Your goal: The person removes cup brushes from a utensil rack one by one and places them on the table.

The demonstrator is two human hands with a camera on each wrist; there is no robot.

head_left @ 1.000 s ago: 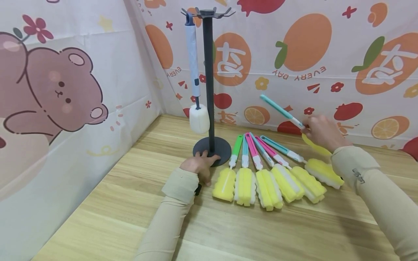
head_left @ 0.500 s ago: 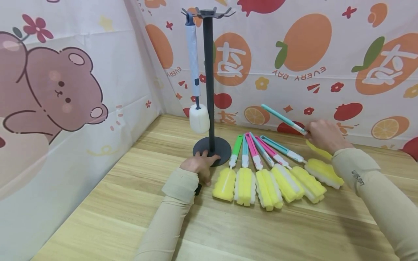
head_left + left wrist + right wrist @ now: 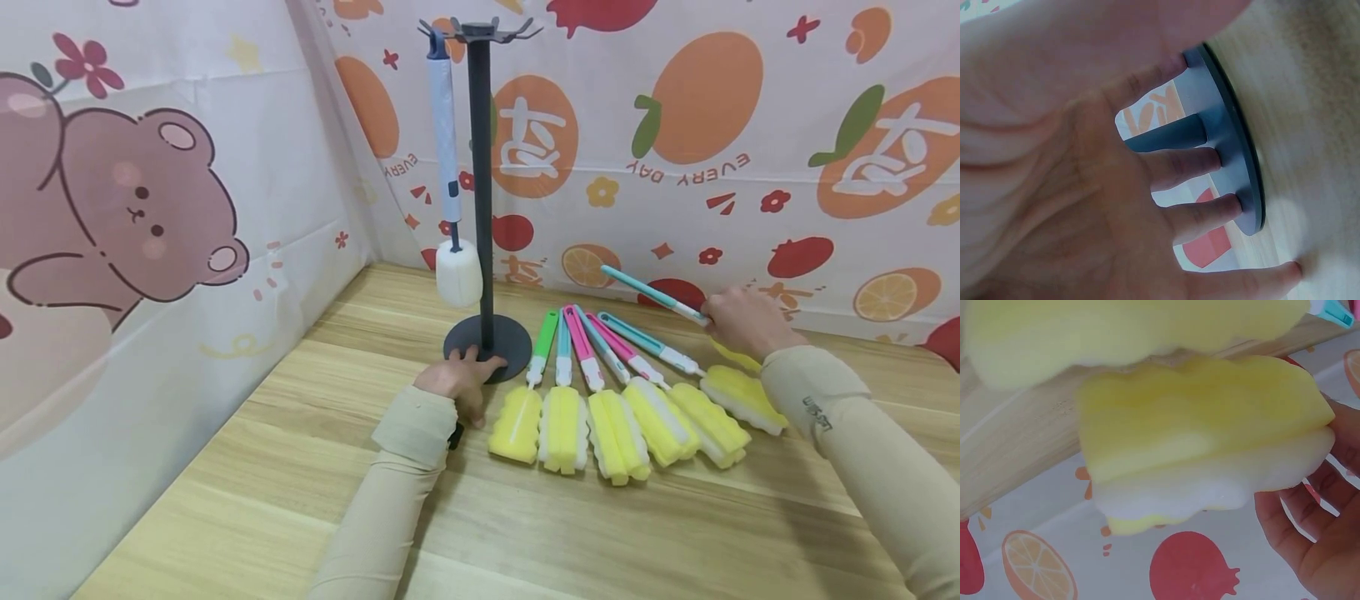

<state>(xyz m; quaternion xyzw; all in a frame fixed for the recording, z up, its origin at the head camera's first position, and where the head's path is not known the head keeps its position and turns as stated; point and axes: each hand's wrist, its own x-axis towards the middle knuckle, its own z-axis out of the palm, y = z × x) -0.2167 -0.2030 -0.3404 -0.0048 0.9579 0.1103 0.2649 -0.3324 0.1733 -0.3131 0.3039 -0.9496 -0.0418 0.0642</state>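
Reading the backdrop: we make out mirrored "EVERY DAY" on the fruit-print cloth.
Left hand: our spread, straight fingers press the black stand's base.
Right hand: we pinch the teal-handled sponge brush near its yellow head, above the table.
Nearby: six sponge brushes fan across the wooden table; a white brush hangs from the stand.
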